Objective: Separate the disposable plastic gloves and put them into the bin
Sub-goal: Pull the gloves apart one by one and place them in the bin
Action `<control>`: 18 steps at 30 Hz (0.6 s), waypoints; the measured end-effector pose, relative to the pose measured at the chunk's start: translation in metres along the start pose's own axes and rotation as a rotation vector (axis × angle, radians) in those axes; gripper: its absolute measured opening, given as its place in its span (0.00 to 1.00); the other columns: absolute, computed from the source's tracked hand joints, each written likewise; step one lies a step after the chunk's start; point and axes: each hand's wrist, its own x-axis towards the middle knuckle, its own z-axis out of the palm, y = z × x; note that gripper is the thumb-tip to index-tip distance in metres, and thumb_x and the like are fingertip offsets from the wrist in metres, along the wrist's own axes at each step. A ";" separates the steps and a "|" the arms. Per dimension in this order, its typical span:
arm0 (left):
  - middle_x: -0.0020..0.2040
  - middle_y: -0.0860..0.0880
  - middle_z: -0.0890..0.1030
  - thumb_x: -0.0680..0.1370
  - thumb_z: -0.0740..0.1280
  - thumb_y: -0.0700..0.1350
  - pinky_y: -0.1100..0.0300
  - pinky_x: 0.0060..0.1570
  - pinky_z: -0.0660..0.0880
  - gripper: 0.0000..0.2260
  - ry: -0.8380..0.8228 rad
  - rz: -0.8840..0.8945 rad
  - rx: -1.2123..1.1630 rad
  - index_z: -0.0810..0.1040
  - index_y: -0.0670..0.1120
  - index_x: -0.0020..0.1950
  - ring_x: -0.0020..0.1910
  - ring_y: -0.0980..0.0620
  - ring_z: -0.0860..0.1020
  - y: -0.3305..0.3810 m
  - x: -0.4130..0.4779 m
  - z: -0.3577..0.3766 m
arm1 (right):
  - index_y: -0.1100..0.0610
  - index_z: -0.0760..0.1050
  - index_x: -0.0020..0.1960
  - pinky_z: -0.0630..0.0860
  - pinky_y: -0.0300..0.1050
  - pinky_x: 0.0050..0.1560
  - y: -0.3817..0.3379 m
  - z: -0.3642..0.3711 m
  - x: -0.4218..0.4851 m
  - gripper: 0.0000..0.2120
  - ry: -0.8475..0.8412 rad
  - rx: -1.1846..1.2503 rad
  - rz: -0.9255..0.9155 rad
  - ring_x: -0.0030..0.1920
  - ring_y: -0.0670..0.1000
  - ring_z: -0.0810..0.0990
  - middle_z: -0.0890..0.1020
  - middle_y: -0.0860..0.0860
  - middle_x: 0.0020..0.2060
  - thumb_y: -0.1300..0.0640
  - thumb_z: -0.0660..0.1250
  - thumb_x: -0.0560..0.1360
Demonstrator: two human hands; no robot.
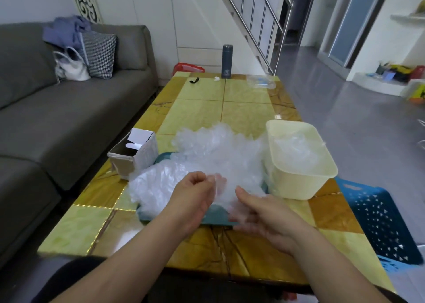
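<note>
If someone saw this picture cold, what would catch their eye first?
A frothy heap of clear plastic gloves fills the middle of the yellow table. At its near edge the left hand pinches the film, the right hand beside it, blurred. Right of the heap stands a cream bin with some gloves inside.

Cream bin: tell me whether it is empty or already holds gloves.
Partly filled: crumpled clear gloves lie inside the cream bin, below its rim; the larger glove pile sits beside it.

Table (pixel 241 109): glossy yellow-and-amber tiled top, mid-frame.
Centre: teal tray (pixel 213 218).
Right: cream bin (pixel 299 181).
Left: open cardboard box (pixel 128 159).
Upper centre: dark flask (pixel 226 61), upright.
</note>
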 end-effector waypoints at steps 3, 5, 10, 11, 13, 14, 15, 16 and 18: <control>0.44 0.40 0.83 0.74 0.76 0.37 0.54 0.43 0.76 0.10 0.008 0.015 0.264 0.76 0.47 0.43 0.41 0.44 0.78 -0.008 -0.014 -0.022 | 0.63 0.81 0.47 0.84 0.51 0.42 0.001 -0.002 0.005 0.07 0.107 0.104 -0.135 0.39 0.56 0.85 0.85 0.61 0.41 0.58 0.74 0.77; 0.42 0.42 0.84 0.75 0.76 0.38 0.58 0.37 0.77 0.08 -0.054 -0.045 0.541 0.77 0.44 0.46 0.37 0.49 0.80 -0.006 -0.025 -0.037 | 0.61 0.80 0.41 0.81 0.48 0.38 -0.002 -0.004 0.010 0.06 0.222 0.096 -0.232 0.36 0.55 0.81 0.82 0.60 0.38 0.63 0.74 0.76; 0.39 0.56 0.84 0.75 0.75 0.50 0.59 0.39 0.80 0.03 -0.074 0.082 1.243 0.82 0.54 0.43 0.38 0.57 0.83 0.006 -0.035 -0.059 | 0.61 0.80 0.45 0.82 0.47 0.38 -0.018 0.001 0.008 0.06 0.306 -0.169 -0.407 0.38 0.54 0.84 0.86 0.60 0.40 0.69 0.74 0.71; 0.39 0.58 0.83 0.76 0.74 0.50 0.59 0.38 0.79 0.04 0.007 0.201 1.236 0.82 0.55 0.42 0.36 0.58 0.82 0.009 -0.036 -0.058 | 0.62 0.80 0.45 0.80 0.47 0.37 -0.022 0.003 0.005 0.05 0.284 -0.234 -0.426 0.36 0.54 0.83 0.86 0.60 0.40 0.70 0.72 0.71; 0.43 0.59 0.82 0.77 0.74 0.51 0.61 0.39 0.76 0.04 0.146 0.444 1.161 0.79 0.56 0.45 0.37 0.59 0.80 0.018 -0.038 -0.052 | 0.61 0.82 0.44 0.76 0.46 0.32 -0.026 0.005 0.001 0.07 0.224 -0.367 -0.409 0.33 0.52 0.79 0.85 0.59 0.36 0.70 0.67 0.71; 0.47 0.60 0.81 0.76 0.74 0.53 0.64 0.40 0.74 0.06 0.155 0.517 1.117 0.78 0.57 0.49 0.42 0.61 0.80 0.022 -0.038 -0.050 | 0.60 0.83 0.44 0.75 0.45 0.31 -0.028 0.004 -0.001 0.09 0.166 -0.443 -0.378 0.32 0.52 0.78 0.85 0.57 0.34 0.69 0.66 0.72; 0.53 0.62 0.79 0.75 0.76 0.56 0.66 0.44 0.74 0.12 0.117 0.541 1.095 0.77 0.59 0.54 0.49 0.64 0.79 0.025 -0.040 -0.047 | 0.59 0.84 0.44 0.74 0.44 0.31 -0.029 0.004 -0.004 0.10 0.087 -0.521 -0.343 0.32 0.52 0.77 0.85 0.56 0.33 0.69 0.66 0.72; 0.58 0.64 0.77 0.72 0.77 0.60 0.68 0.50 0.73 0.19 0.047 0.512 1.103 0.76 0.61 0.60 0.56 0.67 0.77 0.027 -0.041 -0.043 | 0.58 0.84 0.44 0.74 0.44 0.32 -0.030 0.002 -0.006 0.10 0.007 -0.589 -0.313 0.32 0.52 0.78 0.84 0.55 0.33 0.68 0.66 0.72; 0.62 0.65 0.76 0.68 0.80 0.63 0.71 0.57 0.72 0.32 -0.123 0.322 1.092 0.72 0.65 0.68 0.61 0.70 0.74 0.028 -0.044 -0.032 | 0.55 0.85 0.43 0.76 0.44 0.36 -0.030 0.000 -0.009 0.10 -0.134 -0.662 -0.288 0.34 0.51 0.79 0.84 0.55 0.34 0.66 0.68 0.71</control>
